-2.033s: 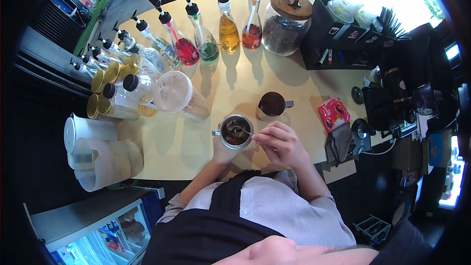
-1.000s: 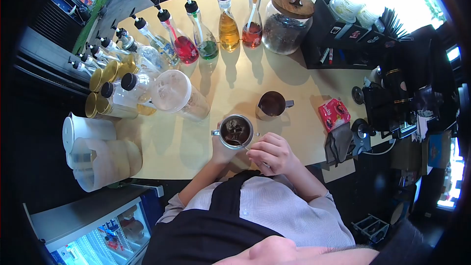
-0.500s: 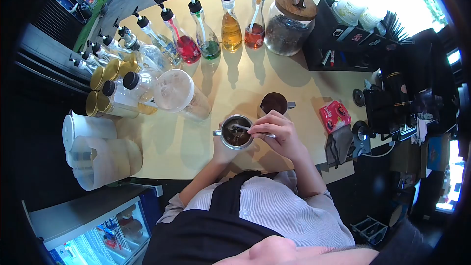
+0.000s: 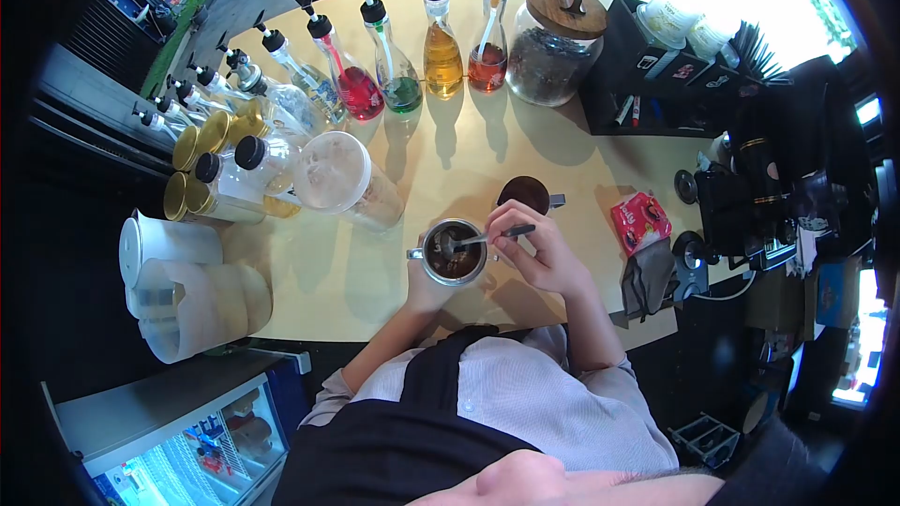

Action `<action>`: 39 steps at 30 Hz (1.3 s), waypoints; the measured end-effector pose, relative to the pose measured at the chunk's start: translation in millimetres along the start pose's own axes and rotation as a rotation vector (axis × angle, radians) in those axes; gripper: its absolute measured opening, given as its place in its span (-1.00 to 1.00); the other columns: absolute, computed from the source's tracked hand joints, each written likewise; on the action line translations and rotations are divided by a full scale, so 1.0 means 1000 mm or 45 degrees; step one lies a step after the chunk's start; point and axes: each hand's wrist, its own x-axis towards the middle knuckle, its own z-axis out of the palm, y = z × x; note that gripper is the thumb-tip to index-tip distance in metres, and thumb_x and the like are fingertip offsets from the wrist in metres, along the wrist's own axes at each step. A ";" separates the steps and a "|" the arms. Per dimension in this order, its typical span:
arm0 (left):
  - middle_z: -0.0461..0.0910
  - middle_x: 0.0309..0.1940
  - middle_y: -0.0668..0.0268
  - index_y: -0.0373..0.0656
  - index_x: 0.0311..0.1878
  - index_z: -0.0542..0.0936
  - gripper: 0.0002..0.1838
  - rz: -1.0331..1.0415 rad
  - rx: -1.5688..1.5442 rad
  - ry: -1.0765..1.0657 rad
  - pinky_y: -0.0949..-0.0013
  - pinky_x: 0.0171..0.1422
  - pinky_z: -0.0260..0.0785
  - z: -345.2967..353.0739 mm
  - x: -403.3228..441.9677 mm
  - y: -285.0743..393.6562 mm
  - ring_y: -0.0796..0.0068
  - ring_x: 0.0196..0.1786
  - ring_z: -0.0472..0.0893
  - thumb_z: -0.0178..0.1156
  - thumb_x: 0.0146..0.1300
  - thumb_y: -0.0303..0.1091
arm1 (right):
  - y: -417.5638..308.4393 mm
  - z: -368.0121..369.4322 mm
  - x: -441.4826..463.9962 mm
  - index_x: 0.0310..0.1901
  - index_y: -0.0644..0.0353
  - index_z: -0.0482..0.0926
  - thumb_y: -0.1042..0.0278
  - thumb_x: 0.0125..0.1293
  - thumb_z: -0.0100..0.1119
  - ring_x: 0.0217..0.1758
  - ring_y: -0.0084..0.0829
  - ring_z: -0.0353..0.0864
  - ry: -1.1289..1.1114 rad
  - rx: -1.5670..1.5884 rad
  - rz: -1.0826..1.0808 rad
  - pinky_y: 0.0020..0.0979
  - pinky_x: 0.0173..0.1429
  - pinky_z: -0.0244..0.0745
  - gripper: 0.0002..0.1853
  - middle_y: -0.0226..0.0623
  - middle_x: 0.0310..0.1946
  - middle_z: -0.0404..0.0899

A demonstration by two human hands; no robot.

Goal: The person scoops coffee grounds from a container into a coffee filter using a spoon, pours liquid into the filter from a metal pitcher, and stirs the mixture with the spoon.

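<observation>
My left hand [image 4: 431,288] is closed around the lower side of a metal mug [image 4: 414,253]. Dark brown liquid [image 4: 457,264] fills part of the mug. My right hand [image 4: 539,253] pinches a spoon [image 4: 473,241] by its handle, with fingers and thumb together. The spoon slants over the mug's right rim, and its pale tip dips into the liquid. Just beyond my right hand stands a second vessel with a dark inside [image 4: 523,193] and a metal handle; my fingers hide its near side.
Pump bottles of coloured syrup [image 4: 442,56] line the far edge beside a wooden-lidded jar [image 4: 553,47]. A white-lidded tub [image 4: 333,173] stands left, with plastic pitchers [image 4: 169,314] nearer me. At right lie a red packet [image 4: 641,222], a grey cloth [image 4: 649,281] and a black organizer [image 4: 609,84].
My right hand has shifted slightly right and turned, so the spoon's handle now points up to the right. The mug and my left hand stay in place.
</observation>
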 end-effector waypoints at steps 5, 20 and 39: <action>0.69 -0.05 0.28 -0.19 0.08 0.58 -0.42 -0.040 -0.006 0.012 0.36 0.10 0.55 0.003 0.000 0.004 0.51 -0.03 0.68 0.59 -0.05 -0.37 | -0.006 0.011 0.005 -0.19 0.22 0.55 0.60 0.29 0.21 -0.17 -0.33 0.61 0.065 -0.037 0.021 -0.36 -0.08 0.50 -0.90 -0.24 -0.20 0.57; 0.63 0.02 0.21 -0.24 0.22 0.41 -0.21 -0.086 -0.123 -0.064 0.37 0.14 0.51 0.001 0.000 0.004 0.44 0.03 0.65 0.62 -0.06 -0.32 | 0.003 0.012 -0.005 -0.19 0.15 0.59 0.50 0.18 0.32 -0.22 -0.25 0.61 0.154 -0.439 -0.334 -0.29 -0.15 0.52 -0.84 -0.29 -0.27 0.60; 0.62 0.00 0.21 -0.24 0.24 0.38 -0.11 -0.195 0.048 -0.046 0.33 0.13 0.51 -0.005 -0.005 0.001 0.42 0.03 0.64 0.64 -0.17 -0.23 | 0.015 0.045 -0.026 -0.17 0.03 0.58 0.34 0.04 0.32 -0.32 -0.44 0.58 0.195 -0.807 -0.824 -0.42 -0.31 0.49 -0.73 -0.45 -0.33 0.51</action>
